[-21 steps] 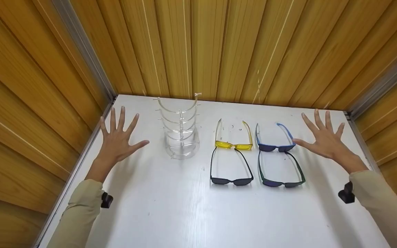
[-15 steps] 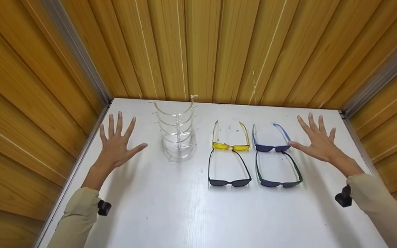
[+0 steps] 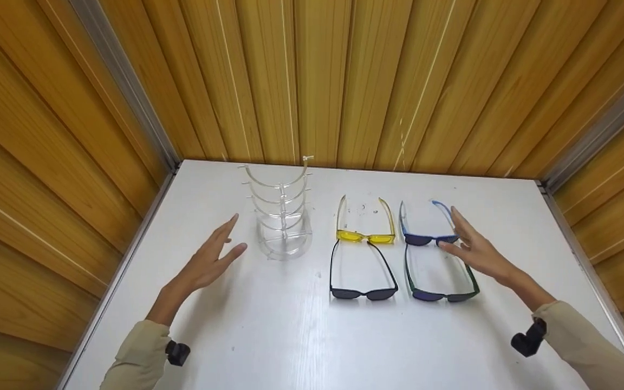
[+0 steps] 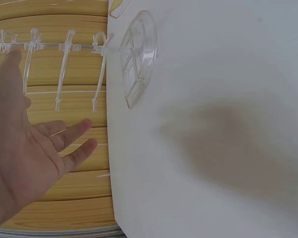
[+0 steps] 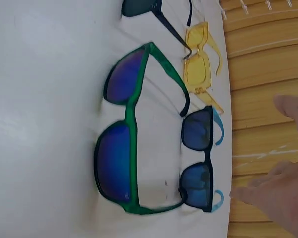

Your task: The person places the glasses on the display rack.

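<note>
My left hand (image 3: 206,265) hovers left of a clear plastic eyewear stand (image 3: 284,216), fingers extended and thumb apart, holding nothing. In the left wrist view the stand's curved arms (image 4: 64,69) and round base (image 4: 140,59) show beyond the fingers. My right hand (image 3: 477,252) is over the right side of the blue sunglasses (image 3: 423,239), overlapping them in the head view, its fingers fairly straight. Green-framed sunglasses (image 5: 131,114) with purple-blue lenses lie in front of the blue pair. Yellow glasses (image 3: 366,238) and black sunglasses (image 3: 363,294) lie to their left, temples unfolded.
The white table (image 3: 268,336) is bounded by a wood-patterned back wall (image 3: 323,81) and side walls with metal corner posts (image 3: 128,81). A small black device (image 3: 177,353) sits at the left wrist, another (image 3: 528,338) at the right.
Both hands have moved inward from the table's sides, their spread fingers drawing closer together. The right has come over the blue sunglasses, the left nearer the stand. The glasses stay in place.
</note>
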Tool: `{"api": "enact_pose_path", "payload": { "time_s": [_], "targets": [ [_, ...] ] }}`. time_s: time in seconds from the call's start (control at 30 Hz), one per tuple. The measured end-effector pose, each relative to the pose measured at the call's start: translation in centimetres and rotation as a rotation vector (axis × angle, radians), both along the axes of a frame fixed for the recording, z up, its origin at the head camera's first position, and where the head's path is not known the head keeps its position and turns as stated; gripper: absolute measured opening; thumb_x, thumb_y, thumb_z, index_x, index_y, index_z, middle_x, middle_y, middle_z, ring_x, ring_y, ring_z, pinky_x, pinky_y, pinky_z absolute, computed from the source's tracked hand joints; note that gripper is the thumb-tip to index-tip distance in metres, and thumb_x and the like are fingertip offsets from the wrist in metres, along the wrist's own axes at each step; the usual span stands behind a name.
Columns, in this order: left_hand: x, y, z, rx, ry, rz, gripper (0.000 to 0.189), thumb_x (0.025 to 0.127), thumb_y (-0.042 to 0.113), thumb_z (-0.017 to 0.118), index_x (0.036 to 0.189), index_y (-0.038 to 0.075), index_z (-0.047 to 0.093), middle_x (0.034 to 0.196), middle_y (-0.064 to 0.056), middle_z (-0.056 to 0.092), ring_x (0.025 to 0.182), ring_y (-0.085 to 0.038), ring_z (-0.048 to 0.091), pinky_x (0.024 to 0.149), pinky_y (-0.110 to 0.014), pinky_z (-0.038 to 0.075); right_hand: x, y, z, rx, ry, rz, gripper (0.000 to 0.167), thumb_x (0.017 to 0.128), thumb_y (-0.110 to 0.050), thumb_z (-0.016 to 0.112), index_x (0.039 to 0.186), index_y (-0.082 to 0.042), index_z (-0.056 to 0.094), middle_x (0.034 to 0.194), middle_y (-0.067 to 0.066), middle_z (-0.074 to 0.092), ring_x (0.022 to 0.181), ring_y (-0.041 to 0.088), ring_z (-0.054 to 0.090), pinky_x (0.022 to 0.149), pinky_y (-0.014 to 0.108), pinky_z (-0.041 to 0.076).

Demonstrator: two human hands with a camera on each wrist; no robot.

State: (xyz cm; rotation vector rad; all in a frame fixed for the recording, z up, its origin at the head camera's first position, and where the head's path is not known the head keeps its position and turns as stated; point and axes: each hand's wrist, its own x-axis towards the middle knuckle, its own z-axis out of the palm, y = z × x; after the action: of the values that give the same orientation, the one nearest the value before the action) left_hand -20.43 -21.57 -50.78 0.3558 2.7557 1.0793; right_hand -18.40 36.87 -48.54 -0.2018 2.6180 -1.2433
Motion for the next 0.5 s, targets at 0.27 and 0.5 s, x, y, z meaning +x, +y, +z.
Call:
{"api": "enact_pose_path", "payload": {
  "time_s": [0.27,0.5],
  "targets": [
    [0.6,1.0,-1.7,0.258,-0.096,-0.001,0.061,0.11,0.043,0.039,0.164,0.018,0.022,0.151,-0.02,0.051,0.122,-0.033,0.062,0.1,-0.055,0.054,1.4,-3.2,-0.5,-0.22,-0.189,0.009,0.073,0.106,-0.029,0.056,0.162,-0.001,0.018,0.159,0.034,0.034,0.142,0.048,0.044,0.113,0.052,0.048],
    [0.9,2.3,-2.7,0.357,-0.13,0.002,0.057,0.108,0.036,0.051,0.158,0.013,0.037,0.138,-0.018,0.062,0.115,-0.032,0.067,0.093,-0.047,0.059,2.9,-4.5,-1.5,-0.282,-0.277,0.011,0.069,0.106,-0.025,0.056,0.159,0.005,0.023,0.155,0.036,0.038,0.138,0.046,0.051,0.11,0.047,0.052]
  ]
}}
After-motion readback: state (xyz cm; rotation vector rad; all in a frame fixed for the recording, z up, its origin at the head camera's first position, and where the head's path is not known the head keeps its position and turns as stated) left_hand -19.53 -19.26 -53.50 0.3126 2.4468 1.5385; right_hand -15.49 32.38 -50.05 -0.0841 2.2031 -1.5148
